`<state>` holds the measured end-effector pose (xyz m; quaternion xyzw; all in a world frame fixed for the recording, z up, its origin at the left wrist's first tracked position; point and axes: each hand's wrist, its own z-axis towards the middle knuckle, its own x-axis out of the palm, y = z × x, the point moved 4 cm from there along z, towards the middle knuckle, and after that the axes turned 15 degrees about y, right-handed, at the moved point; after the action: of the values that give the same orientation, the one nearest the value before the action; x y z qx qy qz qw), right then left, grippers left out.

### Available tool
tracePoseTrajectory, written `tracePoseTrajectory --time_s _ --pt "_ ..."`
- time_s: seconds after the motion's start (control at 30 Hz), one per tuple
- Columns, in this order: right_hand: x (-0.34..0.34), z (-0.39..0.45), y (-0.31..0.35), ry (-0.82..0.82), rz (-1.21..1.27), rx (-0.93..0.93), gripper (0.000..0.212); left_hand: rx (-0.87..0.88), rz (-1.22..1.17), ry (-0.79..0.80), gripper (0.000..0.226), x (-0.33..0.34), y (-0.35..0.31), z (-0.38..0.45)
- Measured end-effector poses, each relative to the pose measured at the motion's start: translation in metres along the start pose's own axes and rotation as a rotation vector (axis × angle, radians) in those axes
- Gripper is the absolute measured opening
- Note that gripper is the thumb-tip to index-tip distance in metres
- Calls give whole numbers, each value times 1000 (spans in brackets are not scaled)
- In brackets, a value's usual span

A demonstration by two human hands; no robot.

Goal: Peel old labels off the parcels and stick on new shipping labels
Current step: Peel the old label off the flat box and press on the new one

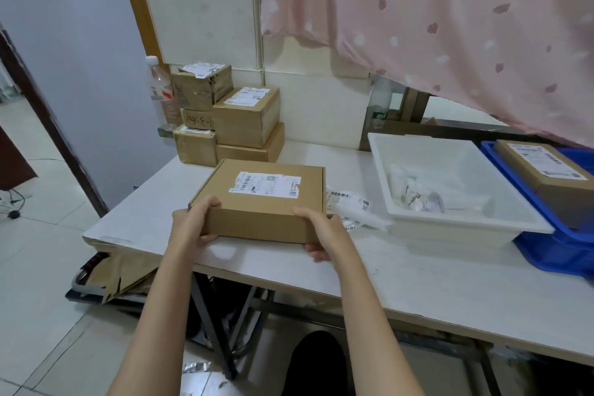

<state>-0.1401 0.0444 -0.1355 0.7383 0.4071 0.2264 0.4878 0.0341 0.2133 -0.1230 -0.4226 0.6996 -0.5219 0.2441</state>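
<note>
**Both hands on the flat box at the table's near edge**

A flat cardboard parcel [262, 199] sits on the white table [418, 273], close to the near edge, and the person has it by its two front corners. The left hand [193, 223] is wrapped round the near left corner: its fingers [210, 202] curl over the top edge and the thumb presses against the front wall below. The right hand [321, 231] takes the near right corner the same way, fingers lying over the top edge, thumb tucked under the bottom front edge. So the box lies between the two hands, clamped at each front corner, with most of its lid out beyond the fingertips. Whether it is lifted slightly or resting flat I cannot tell.

On the lid, well clear of both hands, is a white shipping label [265, 185] with ragged, partly torn edges.

Just beside the box on its right, a loose strip of labels [350, 202] lies on the tabletop, touching the white tray [418, 145], which holds crumpled scraps [414, 193]. Further right a blue bin [553, 254] carries another labelled parcel [546, 170]. Behind the held box, against the wall, stands a stack of parcels [225, 116], several with labels on top, and a plastic bottle [157, 87] beside them. A pink curtain [450, 26] hangs over the far right.
</note>
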Motion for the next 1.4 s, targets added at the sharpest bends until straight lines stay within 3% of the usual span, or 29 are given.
tracePoseTrajectory --time_s 0.13,0.3,0.5,0.57,0.7,0.77,1.0,1.3,1.4 --pt "-26 -4 1 -56 24 -18 74 -40 100 122 64 15 2 2" --pt "-31 -6 10 -35 24 -68 88 -39 181 186 79 10 -7 -2" --pt "-33 -6 6 -10 -49 -16 41 -86 399 242 44 3 -8 -2" --pt "-32 -6 5 -61 -87 4 50 -81 433 262 42 2 -7 0" --pt "-27 -6 6 -181 -230 29 97 -50 476 277 39 -2 -9 3" --pt "-25 -6 5 -190 -234 8 107 -43 463 292 40 -5 -9 3" --pt "-29 0 2 -183 -336 72 88 -59 479 332 78 -4 -7 -1" --pt "-39 8 12 -39 -487 190 93 -176 684 413 92 -15 -17 19" --pt "-47 12 25 59 -549 253 64 -243 772 504 89 -12 -32 26"
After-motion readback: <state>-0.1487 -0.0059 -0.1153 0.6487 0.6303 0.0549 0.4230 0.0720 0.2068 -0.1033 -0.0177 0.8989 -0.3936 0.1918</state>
